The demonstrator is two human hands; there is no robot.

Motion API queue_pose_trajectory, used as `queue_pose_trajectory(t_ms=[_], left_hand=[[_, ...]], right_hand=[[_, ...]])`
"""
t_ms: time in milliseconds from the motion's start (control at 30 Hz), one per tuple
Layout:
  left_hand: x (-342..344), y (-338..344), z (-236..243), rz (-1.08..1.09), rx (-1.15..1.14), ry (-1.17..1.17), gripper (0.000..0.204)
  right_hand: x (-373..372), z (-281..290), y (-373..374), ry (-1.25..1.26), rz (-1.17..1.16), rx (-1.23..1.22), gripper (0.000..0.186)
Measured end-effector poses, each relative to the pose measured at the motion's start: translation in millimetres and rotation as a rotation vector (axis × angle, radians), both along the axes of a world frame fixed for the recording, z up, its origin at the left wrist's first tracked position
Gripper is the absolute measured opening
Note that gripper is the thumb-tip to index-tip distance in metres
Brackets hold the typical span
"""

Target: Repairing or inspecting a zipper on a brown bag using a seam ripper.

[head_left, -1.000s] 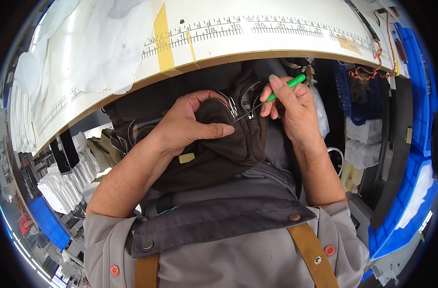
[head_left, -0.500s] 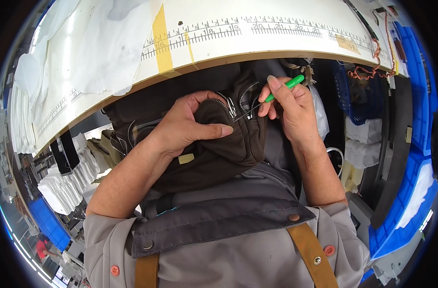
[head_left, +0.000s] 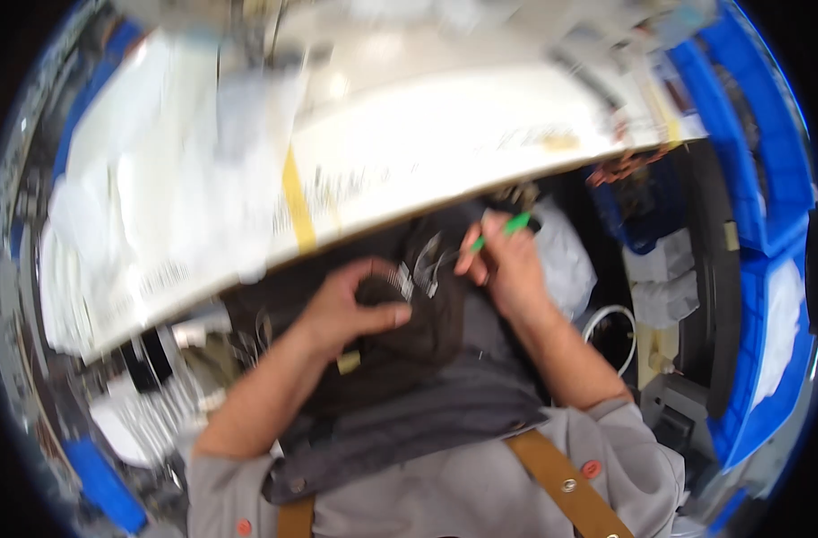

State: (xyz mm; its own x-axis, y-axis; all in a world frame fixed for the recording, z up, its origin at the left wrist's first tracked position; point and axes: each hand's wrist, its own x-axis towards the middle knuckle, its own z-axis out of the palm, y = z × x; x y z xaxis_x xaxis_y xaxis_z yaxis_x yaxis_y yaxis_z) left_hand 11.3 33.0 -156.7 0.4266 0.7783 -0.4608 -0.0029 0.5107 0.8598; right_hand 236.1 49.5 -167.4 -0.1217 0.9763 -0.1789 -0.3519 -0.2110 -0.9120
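Note:
A dark brown fabric piece with zippers, which looks like a bag, lies across my lap below the table edge. My left hand is closed on it, thumb and fingers pinching around a curved zipper. A small pale yellow tag shows on the fabric beneath that hand. Just right of the zippers, my right hand grips a thin tool with a green handle. Motion blur smears its slender shaft, so where the tip ends is unclear.
A white table with ruler marks and a yellow tape strip spans the far side, white sheets on its left. Blue bins stand at right; a dark blue basket sits under the table. White stacked pieces lie at lower left.
The view has tilted and blurred, showing more of the tabletop. Hands and fabric appear lower and further left in the picture. Both hands keep their grips.

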Motion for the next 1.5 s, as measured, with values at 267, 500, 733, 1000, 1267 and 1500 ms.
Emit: queue_pose_trajectory(t_ms=[267,500,733,1000,1267,1500], left_hand=[[1.1,-20.7,2.8,-0.075,-0.083,-0.010,0.034],[40.1,-33.4,51.7,-0.098,0.000,-0.166,0.029],[132.0,-59.0,153.0,-0.325,0.240,-0.454,0.042],[162.5,-32.0,181.4,-0.870,0.814,-0.244,0.063],[81.7,102.5,146.0,-0.775,0.663,-0.023,0.040],[58.1,125.9,97.4,-0.533,0.471,-0.354,0.032]], right_hand=[[31.6,23.3,-59.1,-0.088,-0.014,0.244,0.024],[27.8,35.5,-118.1,-0.673,-0.003,0.367,0.067],[63.9,118.6,-164.1,-0.111,-0.371,0.422,0.073],[141.3,172.1,-220.2,-0.170,-0.787,0.640,0.069],[147.5,82.8,-181.1,-0.827,-0.727,0.142,0.058],[141.0,77.0,-140.2,-0.745,-0.476,0.075,0.058]])
